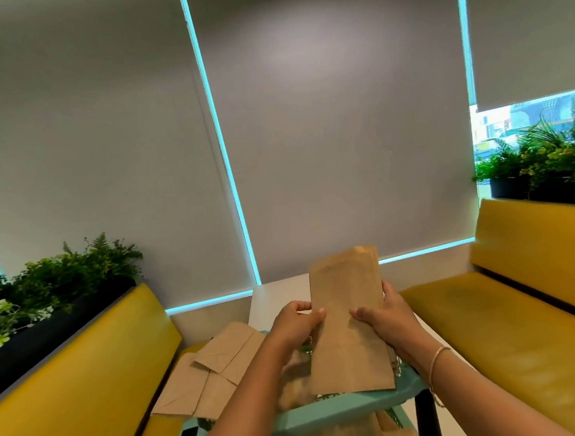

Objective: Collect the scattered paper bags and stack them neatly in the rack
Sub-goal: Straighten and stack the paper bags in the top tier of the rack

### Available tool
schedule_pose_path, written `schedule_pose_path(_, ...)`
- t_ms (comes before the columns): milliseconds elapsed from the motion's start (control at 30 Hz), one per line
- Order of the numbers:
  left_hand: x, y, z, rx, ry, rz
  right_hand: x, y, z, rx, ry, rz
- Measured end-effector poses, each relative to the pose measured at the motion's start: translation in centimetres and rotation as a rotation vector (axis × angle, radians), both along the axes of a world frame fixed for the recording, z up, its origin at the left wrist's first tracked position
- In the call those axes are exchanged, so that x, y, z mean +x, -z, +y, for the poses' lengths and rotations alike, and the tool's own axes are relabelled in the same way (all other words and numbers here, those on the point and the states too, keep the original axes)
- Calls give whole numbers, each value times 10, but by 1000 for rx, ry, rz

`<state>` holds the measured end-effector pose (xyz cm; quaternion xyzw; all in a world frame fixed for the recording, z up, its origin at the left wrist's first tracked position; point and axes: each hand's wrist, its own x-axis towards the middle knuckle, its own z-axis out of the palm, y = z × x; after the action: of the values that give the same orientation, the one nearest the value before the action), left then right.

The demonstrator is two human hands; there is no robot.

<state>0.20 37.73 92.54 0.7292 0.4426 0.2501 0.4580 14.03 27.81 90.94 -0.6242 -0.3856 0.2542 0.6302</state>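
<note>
Both hands hold one flat brown paper bag [349, 319] upright over the teal plastic rack [343, 409]: left hand [295, 323] pinches its 9 o'clock edge, right hand [390, 316] its 3 o'clock edge. Best to square it w/ the bags already in the rack, then lower straight. Loose bags [212, 373] lie at 8 o'clock on the white table [277, 293], btwn yellow benches [523, 303]; grey blinds behind.

Cafe booth – yellow benches [524, 320], white table [277, 293], planters [58, 322], blinds [341, 129].
</note>
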Motion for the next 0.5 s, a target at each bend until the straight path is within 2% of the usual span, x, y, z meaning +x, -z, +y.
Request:
schedule_pose_path(133,-37,-11,26,420,-203,634,2,1,1,14,17,34)
schedule_pose_path(200,-57,-14,32,487,-347,881,2,1,2,7,14,31)
schedule_pose_path(300,-78,-15,34,387,-461,998,2,2,3,-8,15,15)
schedule_pose_path(500,-87,-11,33,356,-537,1023,1,1,3,-33,24,-19)
